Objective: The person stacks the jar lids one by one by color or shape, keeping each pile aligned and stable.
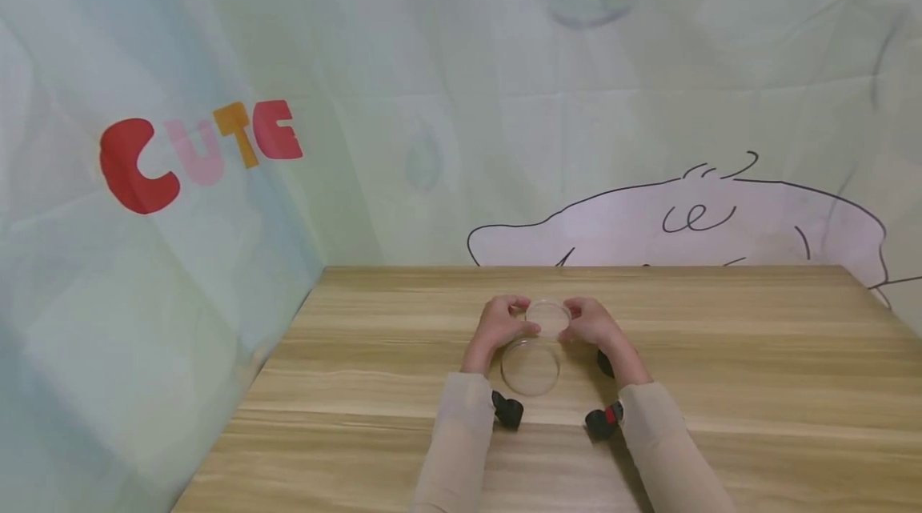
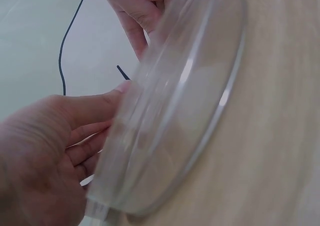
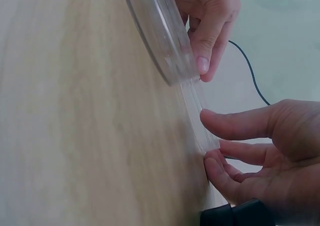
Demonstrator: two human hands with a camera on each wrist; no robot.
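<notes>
Two clear round dishes with low walls are on the table, one behind the other. Between my hands is the far, smaller dish [image 1: 549, 318] [image 3: 198, 118]. My left hand [image 1: 503, 322] [image 2: 55, 146] holds it by its left edge, thumb toward me. At the opposite edge, my right hand [image 1: 592, 322] [image 3: 265, 146] pinches it between thumb and fingers. The larger dish [image 1: 531, 369] [image 2: 185, 100] lies flat nearer to me, close to the far one, and touched by neither hand as far as I can tell. In the left wrist view it hides part of the left fingertips.
A wood-grain table [image 1: 360, 385] spreads out on all sides. Black wrist-camera mounts [image 1: 509, 412] [image 1: 599, 423] stick inward from both sleeves. Another dark object [image 1: 605, 364] is partly hidden behind the right forearm. A printed curtain [image 1: 403, 97] hangs behind and to the left.
</notes>
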